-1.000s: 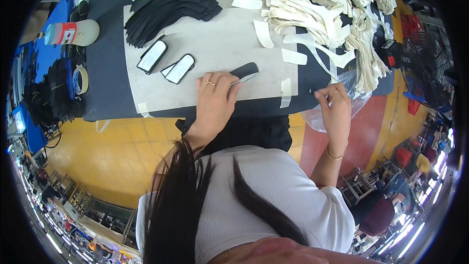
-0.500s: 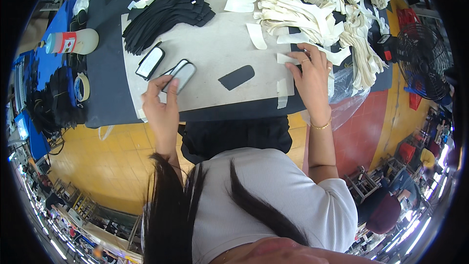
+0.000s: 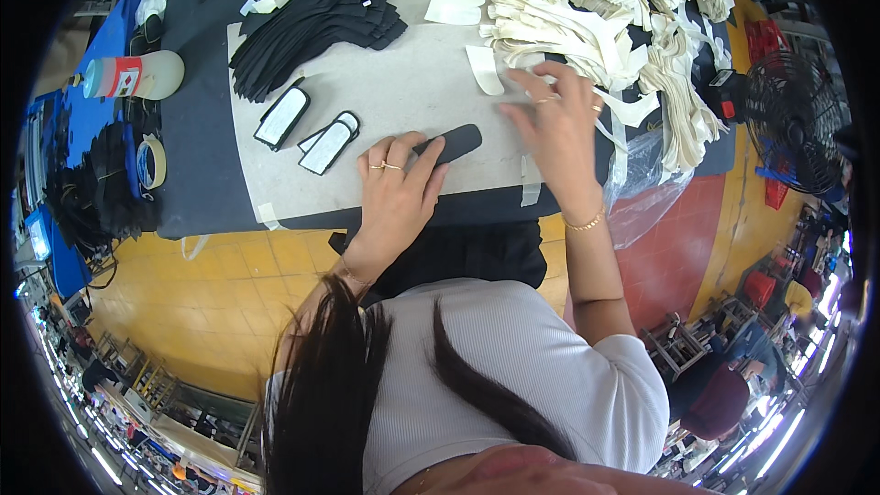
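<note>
My left hand (image 3: 396, 185) rests on the pale board, its fingertips on the left end of a dark grey round-ended fabric piece (image 3: 463, 141). Its thumb and fingers are spread apart. Over the board's right side hovers my right hand (image 3: 566, 142), fingers apart, with nothing visible in them. Left of my left hand lie two overlapping black-edged pieces with whitish faces (image 3: 325, 148). A similar piece (image 3: 282, 119) lies beyond them. Nearest my right fingertips are a cream fabric strip (image 3: 484, 71) and a heap of cream strips (image 3: 550, 32).
The pale board (image 3: 417, 64) lies taped on a dark table (image 3: 197, 156). Fanned black fabric strips (image 3: 316, 27) cover its far left. A bottle (image 3: 147, 75) and tape roll (image 3: 152, 163) sit at the left edge. Clear plastic (image 3: 651, 188) hangs at right, near a black fan (image 3: 796, 119).
My left hand has let go of the whitish-faced piece and moved right to the dark grey piece. My right hand has left the small white piece and shifted left.
</note>
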Tool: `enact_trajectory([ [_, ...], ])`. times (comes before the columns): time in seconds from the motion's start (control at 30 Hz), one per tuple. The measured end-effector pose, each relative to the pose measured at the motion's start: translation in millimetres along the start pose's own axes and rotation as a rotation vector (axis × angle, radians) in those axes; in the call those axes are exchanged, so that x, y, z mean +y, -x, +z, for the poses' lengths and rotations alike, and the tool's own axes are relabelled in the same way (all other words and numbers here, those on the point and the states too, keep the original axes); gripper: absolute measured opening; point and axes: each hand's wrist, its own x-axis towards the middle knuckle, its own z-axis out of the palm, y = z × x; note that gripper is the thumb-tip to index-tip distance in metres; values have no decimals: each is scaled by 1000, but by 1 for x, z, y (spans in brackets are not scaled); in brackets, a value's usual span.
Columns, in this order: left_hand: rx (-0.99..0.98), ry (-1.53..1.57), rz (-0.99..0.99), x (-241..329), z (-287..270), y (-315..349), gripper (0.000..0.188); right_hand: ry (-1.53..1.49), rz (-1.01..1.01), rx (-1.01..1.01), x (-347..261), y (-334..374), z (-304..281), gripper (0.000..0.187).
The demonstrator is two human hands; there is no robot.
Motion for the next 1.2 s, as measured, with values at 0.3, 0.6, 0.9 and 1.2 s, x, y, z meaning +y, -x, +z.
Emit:
enact_trajectory([
  [0.3, 144, 507, -184, 2, -23, -12, 53, -1272, 470, -172, -27, -5, -2, 19],
  [0.6, -119, 1278, -618, 0, -41, -35, 38, -1476, 503, -306, -41, -3, -16, 23],
  [0.9, -48, 1150, -528, -1, -39, -40, 18, -1243, 422, -375, -37, -4, -16, 17],
  [1.2, 191, 478, -54, -13, -7, -65, 16, -473, 16, -3, -27, -29, 6, 14],
])
